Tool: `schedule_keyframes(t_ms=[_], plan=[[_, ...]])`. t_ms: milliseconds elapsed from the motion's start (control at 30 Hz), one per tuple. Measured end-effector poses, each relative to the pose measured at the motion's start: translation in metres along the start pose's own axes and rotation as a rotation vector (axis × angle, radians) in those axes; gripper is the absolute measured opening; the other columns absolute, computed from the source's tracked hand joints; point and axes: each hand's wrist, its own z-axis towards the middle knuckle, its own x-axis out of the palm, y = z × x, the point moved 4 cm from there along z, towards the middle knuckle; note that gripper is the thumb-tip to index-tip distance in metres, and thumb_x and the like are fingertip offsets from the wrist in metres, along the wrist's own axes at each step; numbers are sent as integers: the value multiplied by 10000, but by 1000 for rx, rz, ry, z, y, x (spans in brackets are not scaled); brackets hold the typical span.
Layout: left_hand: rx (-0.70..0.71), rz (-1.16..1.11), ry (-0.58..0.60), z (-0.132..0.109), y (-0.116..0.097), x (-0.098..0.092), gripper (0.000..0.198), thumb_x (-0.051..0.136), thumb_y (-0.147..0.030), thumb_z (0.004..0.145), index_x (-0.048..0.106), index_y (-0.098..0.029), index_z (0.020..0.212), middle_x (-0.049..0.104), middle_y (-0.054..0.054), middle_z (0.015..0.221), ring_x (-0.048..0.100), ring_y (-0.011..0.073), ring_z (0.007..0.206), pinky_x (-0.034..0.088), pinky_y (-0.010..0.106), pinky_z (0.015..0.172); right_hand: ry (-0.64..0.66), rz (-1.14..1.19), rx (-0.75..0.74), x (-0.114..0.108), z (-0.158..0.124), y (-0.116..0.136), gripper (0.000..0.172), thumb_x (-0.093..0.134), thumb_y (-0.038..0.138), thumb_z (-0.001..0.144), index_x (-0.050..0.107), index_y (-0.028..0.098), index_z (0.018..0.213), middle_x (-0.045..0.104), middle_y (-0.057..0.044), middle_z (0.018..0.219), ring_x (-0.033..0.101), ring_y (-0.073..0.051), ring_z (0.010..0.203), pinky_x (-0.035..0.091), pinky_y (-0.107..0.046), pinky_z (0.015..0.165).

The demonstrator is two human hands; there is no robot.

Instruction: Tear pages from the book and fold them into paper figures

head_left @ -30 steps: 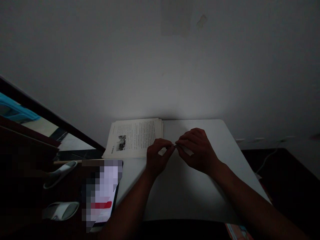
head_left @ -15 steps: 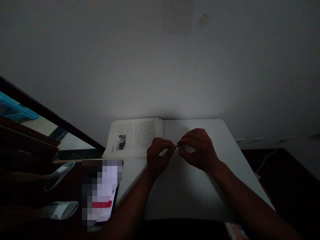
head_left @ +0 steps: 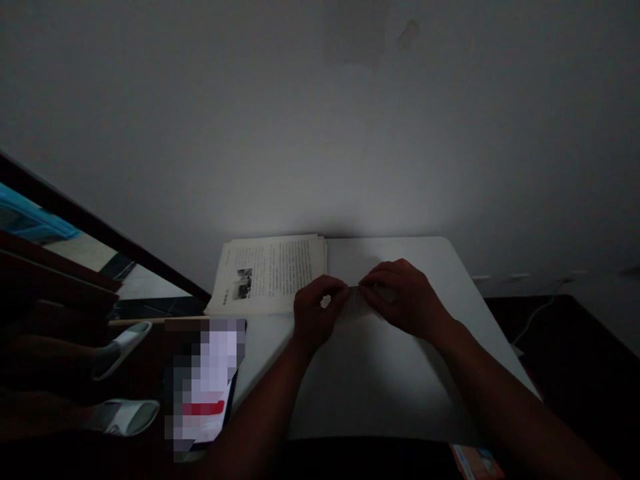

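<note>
Both my hands meet over the middle of a white table (head_left: 380, 393). My left hand (head_left: 316, 319) is curled, its thumb and fingers pinching the left end of a small pale folded piece of paper (head_left: 359, 305). On the right end of that paper my right hand (head_left: 404, 298) has its fingers bent and pressed down. The paper hangs a little below the fingertips, just above the tabletop. The scene is dim and the paper's shape is hard to make out.
An open book (head_left: 267, 273) lies at the table's far left corner against the grey wall. A phone with a lit screen (head_left: 203, 390) rests at the left edge. Two white slippers (head_left: 123, 377) lie on the dark floor at left. A cable (head_left: 537, 317) runs at right.
The paper between my fingertips has spread wider and now hangs lower. My right hand has dropped slightly towards the table. My left hand has barely moved.
</note>
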Motion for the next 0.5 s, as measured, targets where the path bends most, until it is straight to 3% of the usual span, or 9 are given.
schedule_keyframes(t_ms=[100, 200, 300, 400, 500], plan=[[-288, -111, 31, -2, 12, 7, 138, 643, -295, 752, 608, -164, 725, 548, -39, 561, 506, 78, 475, 419, 199, 456, 191, 144, 181, 0, 3, -13, 154, 552, 294, 825, 678, 205, 830, 689, -23, 799, 601, -137, 689, 428, -263, 644], [-507, -127, 142, -6, 25, 17, 180, 619, -334, 752, 592, -160, 720, 515, -57, 491, 464, 77, 372, 384, 200, 380, 382, 230, 311, 13, 1, -32, 180, 560, 309, 807, 691, 187, 820, 698, -27, 763, 618, -141, 661, 436, -246, 602], [-483, 122, 202, -6, 30, 20, 136, 615, -291, 739, 619, -160, 703, 617, -11, 591, 565, 110, 481, 458, 232, 487, 508, 247, 341, 32, -3, -47, 186, 561, 296, 795, 698, 171, 815, 704, -35, 748, 630, -153, 666, 442, -248, 609], [-378, 405, 253, -6, 29, 23, 112, 602, -259, 742, 652, -162, 715, 679, 32, 704, 628, 145, 647, 489, 272, 653, 539, 206, 318, 46, -7, -53, 186, 550, 278, 796, 701, 173, 826, 709, -40, 769, 633, -156, 680, 445, -253, 630], [-311, 644, 329, -8, 27, 26, 170, 550, -284, 792, 665, -164, 758, 686, 50, 727, 628, 167, 674, 473, 304, 694, 536, 114, 289, 53, -9, -53, 186, 548, 276, 793, 706, 182, 825, 711, -44, 797, 637, -164, 713, 446, -259, 661]])
